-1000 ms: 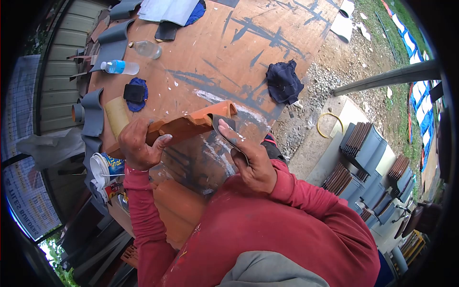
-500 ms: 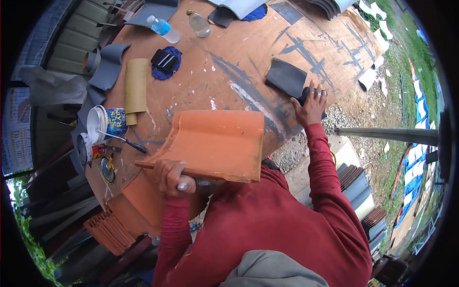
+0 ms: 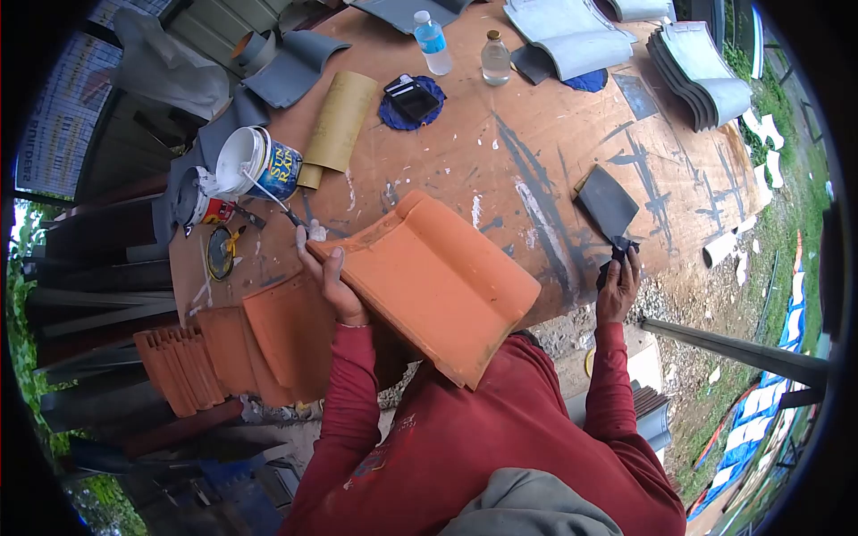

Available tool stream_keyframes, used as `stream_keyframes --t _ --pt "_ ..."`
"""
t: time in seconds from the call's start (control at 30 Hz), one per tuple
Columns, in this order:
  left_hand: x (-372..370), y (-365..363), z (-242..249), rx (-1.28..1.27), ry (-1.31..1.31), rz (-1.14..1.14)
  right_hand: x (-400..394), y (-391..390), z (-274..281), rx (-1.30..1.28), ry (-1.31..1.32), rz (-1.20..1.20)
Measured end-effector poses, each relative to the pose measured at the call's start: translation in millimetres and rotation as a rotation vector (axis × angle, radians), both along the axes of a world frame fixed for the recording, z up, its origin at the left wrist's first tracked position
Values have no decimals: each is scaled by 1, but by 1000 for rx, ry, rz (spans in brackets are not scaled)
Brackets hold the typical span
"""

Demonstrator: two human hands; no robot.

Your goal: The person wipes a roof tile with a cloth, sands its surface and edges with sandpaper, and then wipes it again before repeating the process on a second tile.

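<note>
An orange roof tile (image 3: 438,281) is tilted above the table's near edge, its left end gripped by my left hand (image 3: 332,272), thumb on its face and fingers at the edge. My right hand (image 3: 619,284) pinches a crumpled black cloth (image 3: 618,253) at the right edge of the table. Just beyond the cloth, a dark square sheet (image 3: 609,202) lies on the wood.
On the wooden table (image 3: 429,134) stand a paint bucket (image 3: 282,170) with a brush, two bottles (image 3: 432,45) and a yellow-brown roll (image 3: 343,121). Grey tiles (image 3: 572,40) lie at the back, orange tiles (image 3: 179,366) at near left. A post (image 3: 733,347) juts in at right.
The orange tile has turned and now slants down to the right. My right hand has closed on the black cloth and drawn back from the dark sheet. The view has shifted.
</note>
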State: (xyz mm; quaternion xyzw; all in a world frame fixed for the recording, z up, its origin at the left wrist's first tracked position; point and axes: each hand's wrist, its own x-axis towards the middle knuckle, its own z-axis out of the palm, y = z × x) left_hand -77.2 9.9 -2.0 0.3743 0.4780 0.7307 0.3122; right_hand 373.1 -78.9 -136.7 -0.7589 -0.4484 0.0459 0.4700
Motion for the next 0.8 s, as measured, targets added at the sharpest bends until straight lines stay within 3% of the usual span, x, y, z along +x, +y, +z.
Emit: stream_keyframes --t 0.07,0.13,0.17,0.23,0.3,0.4,0.43,0.53,0.6,0.63,0.7,0.73,0.8 --pt "-3 10 9 -52 95 -127 -57 5 39 41 255 213" --pt "-7 21 16 -55 123 -170 -97 19 62 27 88 412" --pt "-9 26 19 -61 151 -217 -119 32 83 87 177 532" --pt "-14 31 14 -35 108 -245 -162 57 111 126 517 696" --pt "-14 34 13 -10 70 -274 -203 80 143 -45 934 831" --pt "-9 33 18 -52 -25 -256 -271 118 159 153 741 1109" --pt "-8 35 19 -46 -14 -256 -295 128 151 100 658 1204" --pt "-19 39 6 -90 35 -223 -340 145 95 307 565 1205" --pt "-21 38 9 -104 146 -174 -313 169 59 169 109 1254" --pt "-19 32 10 -133 249 -141 -290 176 67 120 -140 1219" --pt "-8 34 22 -127 265 -132 -272 187 95 -246 -260 1225" --pt "-2 35 28 -128 290 -138 -276 185 101 -254 -262 1229" --pt "7 36 32 -137 306 -146 -299 176 111 135 388 1220"
